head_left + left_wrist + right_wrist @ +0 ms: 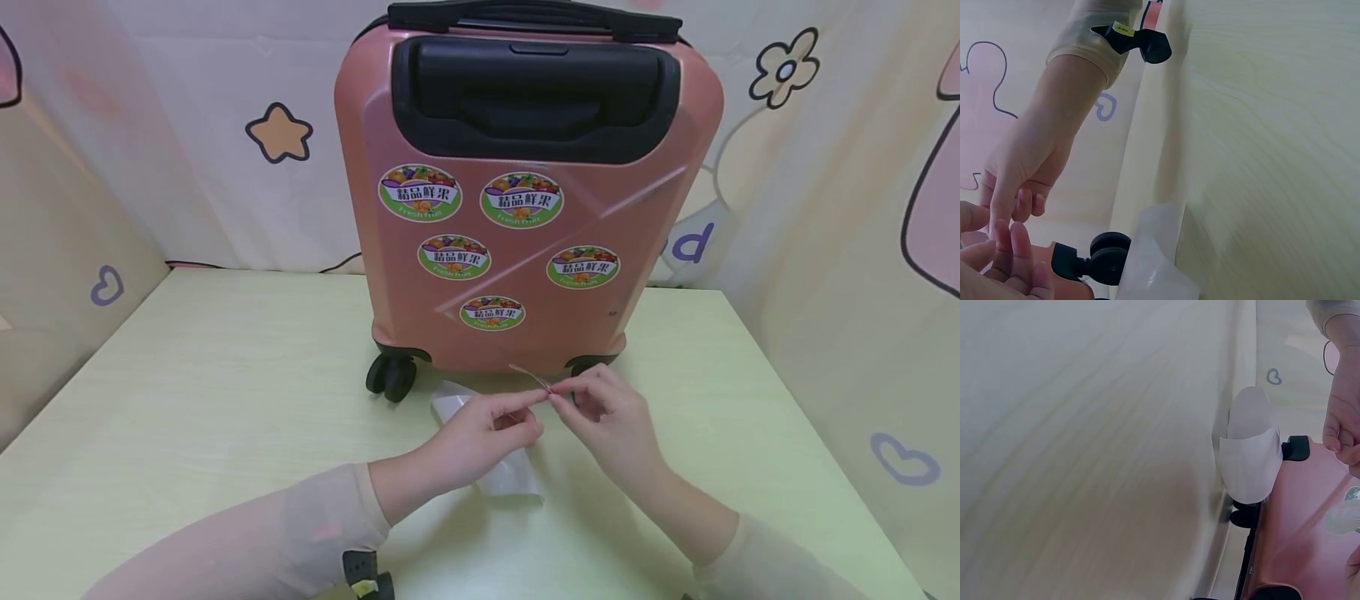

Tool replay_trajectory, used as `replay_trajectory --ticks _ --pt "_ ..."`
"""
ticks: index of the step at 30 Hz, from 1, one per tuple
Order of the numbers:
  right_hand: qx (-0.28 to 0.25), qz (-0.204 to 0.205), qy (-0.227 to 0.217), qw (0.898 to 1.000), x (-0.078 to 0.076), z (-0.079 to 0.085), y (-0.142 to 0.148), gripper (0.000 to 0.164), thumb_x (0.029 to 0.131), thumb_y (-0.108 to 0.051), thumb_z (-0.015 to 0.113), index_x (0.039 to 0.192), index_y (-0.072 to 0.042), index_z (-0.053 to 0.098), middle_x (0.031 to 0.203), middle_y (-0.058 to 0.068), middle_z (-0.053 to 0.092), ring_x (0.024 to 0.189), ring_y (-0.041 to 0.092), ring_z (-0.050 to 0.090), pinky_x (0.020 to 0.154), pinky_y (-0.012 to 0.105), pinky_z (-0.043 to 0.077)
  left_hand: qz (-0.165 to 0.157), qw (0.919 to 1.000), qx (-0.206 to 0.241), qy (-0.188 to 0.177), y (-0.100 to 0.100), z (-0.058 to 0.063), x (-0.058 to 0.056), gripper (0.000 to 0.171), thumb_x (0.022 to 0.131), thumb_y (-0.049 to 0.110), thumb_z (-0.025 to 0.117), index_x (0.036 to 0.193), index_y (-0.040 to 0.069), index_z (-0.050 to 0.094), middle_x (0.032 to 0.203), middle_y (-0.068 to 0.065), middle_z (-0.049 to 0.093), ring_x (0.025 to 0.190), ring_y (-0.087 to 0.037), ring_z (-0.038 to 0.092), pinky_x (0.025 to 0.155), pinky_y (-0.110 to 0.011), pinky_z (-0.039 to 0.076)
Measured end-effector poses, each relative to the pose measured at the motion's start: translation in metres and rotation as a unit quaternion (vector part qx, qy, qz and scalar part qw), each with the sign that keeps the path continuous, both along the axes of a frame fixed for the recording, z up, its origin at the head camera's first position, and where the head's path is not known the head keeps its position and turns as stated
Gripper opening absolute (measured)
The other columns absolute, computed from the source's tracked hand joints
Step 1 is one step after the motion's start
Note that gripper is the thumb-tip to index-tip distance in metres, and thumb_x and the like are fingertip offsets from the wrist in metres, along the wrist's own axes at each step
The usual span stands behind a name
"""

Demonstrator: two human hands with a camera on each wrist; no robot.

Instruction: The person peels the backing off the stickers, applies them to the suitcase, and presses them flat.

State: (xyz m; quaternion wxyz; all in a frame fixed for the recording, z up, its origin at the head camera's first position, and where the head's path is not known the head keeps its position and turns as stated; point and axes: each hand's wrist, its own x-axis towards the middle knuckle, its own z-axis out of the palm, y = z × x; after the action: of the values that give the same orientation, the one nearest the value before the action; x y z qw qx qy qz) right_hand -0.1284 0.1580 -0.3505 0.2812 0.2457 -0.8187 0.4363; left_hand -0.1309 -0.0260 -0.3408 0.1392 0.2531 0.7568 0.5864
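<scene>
A small oval sticker [529,375], seen almost edge-on in the head view, is pinched between the thumb and index finger of my right hand [609,417]. In the right wrist view the sticker [1339,519] looks pale and translucent. My left hand [480,433] reaches in from the other side, its index finger straight and its tip right at the sticker's edge, thumb apart below. Behind both hands stands a pink suitcase [517,287] with several oval fruit stickers [521,200] on its front. A white sheet [510,479] lies on the table beneath my left hand.
The suitcase stands on black wheels [392,377] on the pale wooden table [225,367], its black handle [536,21] at the top. Patterned cloth [225,192] hangs behind and at both sides. A thin black cable [341,262] runs along the back edge.
</scene>
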Motion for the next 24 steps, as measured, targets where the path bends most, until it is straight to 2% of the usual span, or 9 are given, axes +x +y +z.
replay_trajectory --ticks 5,8,10,12,14,17,20,22,24 --pt "0.025 0.034 0.046 0.998 -0.007 -0.014 0.006 0.026 0.069 0.008 0.076 0.092 -0.004 0.072 0.072 -0.004 0.047 0.057 0.009 0.04 0.049 0.017 0.033 0.033 0.9992 0.009 -0.019 -0.001 -0.002 -0.002 0.036 0.092 0.013 0.057 0.128 0.007 0.057 0.088 -0.004 0.063 0.081 -0.015 0.057 0.071 -0.025 0.046" --pt "0.061 0.07 0.088 0.992 -0.007 -0.018 0.006 0.021 0.081 -0.006 0.07 0.102 -0.001 0.071 0.076 -0.003 0.049 0.055 0.007 0.04 0.049 0.013 0.033 0.064 0.997 0.032 -0.031 -0.003 -0.004 -0.004 0.031 0.093 0.016 0.057 0.122 0.007 0.061 0.092 -0.004 0.064 0.082 -0.017 0.058 0.075 -0.029 0.047" --pt "0.083 0.088 0.109 0.987 -0.005 -0.019 0.004 0.026 0.09 -0.018 0.063 0.107 0.001 0.068 0.079 -0.001 0.051 0.055 0.005 0.04 0.049 0.011 0.033 0.088 0.9946 0.041 -0.036 -0.004 -0.004 -0.005 0.027 0.092 0.019 0.06 0.115 0.007 0.066 0.095 -0.006 0.065 0.083 -0.017 0.058 0.077 -0.031 0.048" --pt "0.104 0.099 0.129 0.981 -0.003 -0.02 0.002 0.035 0.094 -0.027 0.053 0.11 0.001 0.067 0.082 0.0 0.052 0.054 0.005 0.04 0.048 0.009 0.033 0.111 0.9922 0.04 -0.041 -0.004 -0.005 -0.006 0.024 0.09 0.023 0.062 0.107 0.006 0.068 0.095 -0.007 0.066 0.082 -0.016 0.058 0.077 -0.032 0.048" --pt "0.115 0.104 0.139 0.978 0.0 -0.02 0.001 0.038 0.095 -0.03 0.05 0.111 0.001 0.066 0.083 0.001 0.053 0.054 0.004 0.041 0.048 0.009 0.034 0.125 0.9906 0.037 -0.042 -0.004 -0.004 -0.006 0.023 0.089 0.024 0.064 0.102 0.006 0.07 0.091 -0.008 0.066 0.081 -0.017 0.057 0.075 -0.03 0.047" --pt "0.11 0.11 0.136 0.978 0.001 -0.018 0.0 0.034 0.095 -0.027 0.052 0.109 0.001 0.067 0.082 0.0 0.053 0.054 0.005 0.041 0.048 0.009 0.035 0.134 0.9898 0.032 -0.036 -0.004 -0.005 -0.006 0.019 0.089 0.02 0.064 0.098 0.004 0.07 0.085 -0.007 0.065 0.078 -0.016 0.056 0.071 -0.028 0.046" --pt "0.089 0.099 0.109 0.985 0.0 -0.015 0.003 0.021 0.09 -0.016 0.062 0.104 -0.001 0.069 0.081 -0.001 0.053 0.056 0.006 0.043 0.05 0.013 0.038 0.135 0.9899 0.034 -0.026 -0.004 -0.005 -0.007 0.016 0.089 0.016 0.063 0.096 0.002 0.07 0.081 -0.005 0.064 0.075 -0.014 0.055 0.068 -0.027 0.045" --pt "0.074 0.073 0.072 0.992 -0.002 -0.012 0.006 0.021 0.084 -0.007 0.067 0.104 -0.002 0.068 0.081 -0.001 0.053 0.058 0.008 0.045 0.051 0.016 0.039 0.134 0.9903 0.036 -0.016 -0.004 -0.005 -0.008 0.014 0.089 0.013 0.063 0.095 0.001 0.069 0.081 -0.005 0.064 0.074 -0.013 0.055 0.067 -0.026 0.045" --pt "0.06 0.04 0.008 0.997 -0.005 -0.01 0.01 0.031 0.08 -0.001 0.069 0.111 -0.002 0.065 0.085 0.002 0.053 0.062 0.01 0.047 0.054 0.018 0.042 0.131 0.9906 0.038 -0.003 -0.005 -0.005 -0.009 0.013 0.088 0.011 0.063 0.093 0.001 0.069 0.082 -0.007 0.065 0.072 -0.013 0.054 0.065 -0.026 0.044"
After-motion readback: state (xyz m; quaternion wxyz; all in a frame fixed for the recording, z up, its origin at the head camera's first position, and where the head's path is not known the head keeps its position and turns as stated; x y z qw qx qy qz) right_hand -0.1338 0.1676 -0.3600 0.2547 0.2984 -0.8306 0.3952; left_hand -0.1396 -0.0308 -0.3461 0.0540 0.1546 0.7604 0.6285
